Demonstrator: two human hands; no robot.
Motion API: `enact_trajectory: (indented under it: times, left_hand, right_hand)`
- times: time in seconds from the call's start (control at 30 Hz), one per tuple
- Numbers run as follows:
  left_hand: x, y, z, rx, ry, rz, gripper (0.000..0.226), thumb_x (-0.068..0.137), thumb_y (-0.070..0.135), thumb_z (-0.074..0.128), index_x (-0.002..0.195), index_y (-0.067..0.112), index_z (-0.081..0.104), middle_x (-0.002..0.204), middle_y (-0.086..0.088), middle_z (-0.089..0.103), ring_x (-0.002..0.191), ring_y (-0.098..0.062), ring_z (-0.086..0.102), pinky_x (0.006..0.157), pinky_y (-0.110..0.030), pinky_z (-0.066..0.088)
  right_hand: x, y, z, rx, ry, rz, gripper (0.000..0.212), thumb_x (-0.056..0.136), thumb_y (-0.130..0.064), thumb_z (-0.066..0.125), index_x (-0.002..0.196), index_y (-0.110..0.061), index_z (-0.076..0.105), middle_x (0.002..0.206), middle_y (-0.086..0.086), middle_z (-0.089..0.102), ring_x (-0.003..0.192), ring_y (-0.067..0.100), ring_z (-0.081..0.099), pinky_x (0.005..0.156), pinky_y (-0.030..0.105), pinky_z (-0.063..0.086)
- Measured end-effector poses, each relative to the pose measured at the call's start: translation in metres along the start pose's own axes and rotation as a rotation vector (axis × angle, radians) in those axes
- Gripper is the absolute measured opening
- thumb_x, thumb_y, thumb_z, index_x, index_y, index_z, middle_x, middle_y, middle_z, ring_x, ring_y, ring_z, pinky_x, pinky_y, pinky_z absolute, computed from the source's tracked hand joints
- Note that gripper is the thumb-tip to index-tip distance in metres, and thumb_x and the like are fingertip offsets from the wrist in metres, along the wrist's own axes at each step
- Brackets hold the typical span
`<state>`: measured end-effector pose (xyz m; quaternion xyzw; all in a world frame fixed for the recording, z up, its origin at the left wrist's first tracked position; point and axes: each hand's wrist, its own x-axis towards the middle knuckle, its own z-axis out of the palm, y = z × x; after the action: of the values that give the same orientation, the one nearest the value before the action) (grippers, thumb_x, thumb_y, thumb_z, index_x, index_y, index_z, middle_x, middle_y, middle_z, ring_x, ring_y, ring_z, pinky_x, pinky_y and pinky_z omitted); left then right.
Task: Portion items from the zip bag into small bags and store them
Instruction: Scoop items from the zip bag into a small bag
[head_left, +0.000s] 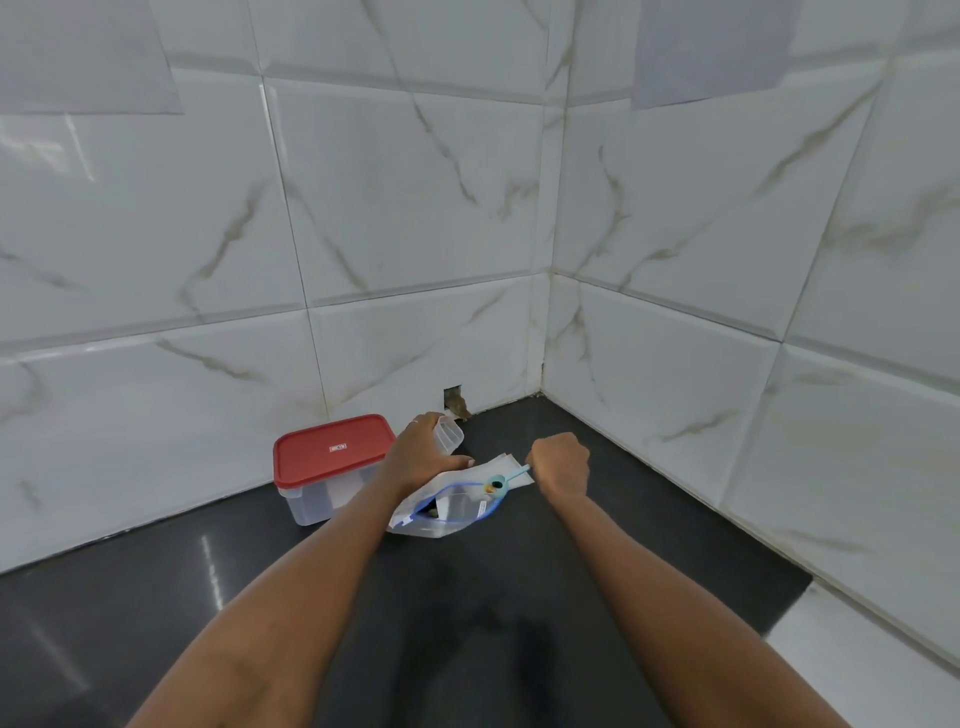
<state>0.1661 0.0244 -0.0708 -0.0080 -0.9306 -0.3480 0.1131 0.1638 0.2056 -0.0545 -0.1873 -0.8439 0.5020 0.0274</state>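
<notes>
Step in hand, by the look of it: portioning, mid-scoop. Left hand, just below frame centre, wraps its fingers round a small clear cup; thumb sticks out toward the right. Right hand, just right of it, is a closed fist pinching the handle end of a teal scoop, whose bowl sits over the top of the zip bag with a small yellowish bit in or at it (too small to say what).

Zip bag lies on the dark counter between the two forearms, below both hands. It is clear plastic with a blue zip line, mouth gaping and crumpled, little content visible inside. A flat white stack, probably the small bags, lies under and behind the scoop, touching the zip bag's upper edge. None looks filled yet, so the task seems early.

Red-lidded container stands at centre left against the tiled wall, lid on, just beside the left wrist; likely the storage spot.

Next move likely calls for keeping the scoop level and bringing it to the cup or a small bag, with that bag's mouth held open.
</notes>
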Motion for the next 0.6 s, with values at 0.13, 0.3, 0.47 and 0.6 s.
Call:
enact_trajectory:
  times: [0.13, 0.3, 0.47, 0.6]
  left_hand:
    - [0.002, 0.004, 0.004, 0.004, -0.019, -0.012, 0.073, 0.069, 0.037, 0.077, 0.129, 0.018, 0.040, 0.125, -0.003, 0.049, 0.109, -0.019, 0.049, 0.092, -0.035, 0.048]
    - [0.008, 0.012, 0.005, -0.013, 0.027, 0.013, 0.063, 0.073, 0.031, 0.075, 0.126, 0.013, 0.045, 0.122, -0.005, 0.053, 0.111, -0.022, 0.050, 0.088, -0.030, 0.044]
    - [0.010, 0.018, 0.003, -0.095, 0.063, 0.003, 0.051, 0.075, 0.033, 0.072, 0.117, 0.012, 0.052, 0.114, -0.006, 0.058, 0.100, -0.022, 0.054, 0.083, -0.032, 0.045]
    - [0.010, 0.017, -0.002, -0.203, 0.097, -0.045, 0.045, 0.077, 0.031, 0.072, 0.114, 0.014, 0.054, 0.110, -0.007, 0.061, 0.096, -0.022, 0.056, 0.085, -0.037, 0.050]
  right_hand:
    - [0.006, -0.014, -0.018, 0.115, 0.017, -0.019, 0.029, 0.077, -0.008, 0.049, 0.093, 0.000, 0.072, 0.086, 0.012, 0.067, 0.086, 0.030, 0.062, 0.076, 0.035, 0.048]
    - [0.009, -0.042, -0.019, 0.124, -0.024, -0.254, 0.028, 0.081, -0.004, 0.047, 0.094, 0.005, 0.070, 0.098, 0.022, 0.068, 0.085, 0.027, 0.060, 0.086, 0.044, 0.053]
    - [-0.023, -0.060, -0.011, -0.087, 0.007, -0.641, 0.029, 0.087, 0.001, 0.047, 0.101, 0.000, 0.072, 0.100, 0.012, 0.072, 0.089, 0.021, 0.064, 0.077, 0.023, 0.047]
    - [-0.028, -0.058, -0.002, -0.384, -0.031, -1.030, 0.029, 0.096, -0.008, 0.045, 0.116, -0.002, 0.065, 0.112, 0.016, 0.066, 0.100, 0.026, 0.062, 0.086, 0.028, 0.046]
